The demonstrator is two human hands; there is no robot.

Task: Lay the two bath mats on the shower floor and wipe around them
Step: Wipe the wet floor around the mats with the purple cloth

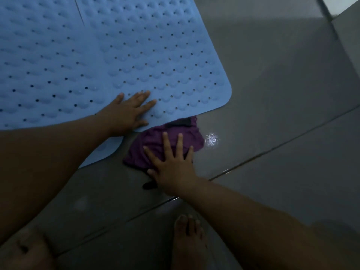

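Keep left hand (128, 112) flat, fingers spread, pinning near mat (155, 61) on floor (272, 94) while right hand (173, 164), splayed, presses cloth (155, 145) (beside mat edge), sweeping outward.

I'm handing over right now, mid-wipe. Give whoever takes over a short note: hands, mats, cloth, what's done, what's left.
Left hand: flat, fingers straight, pressing the near edge of the right blue mat.
Right hand: flat on the purple cloth, on the grey floor tiles right by that mat's near edge.
Left blue mat lies beside the right one, both flat.
Done: both mats laid.
Left: wiping around them; a wet shine shows just right of the cloth.
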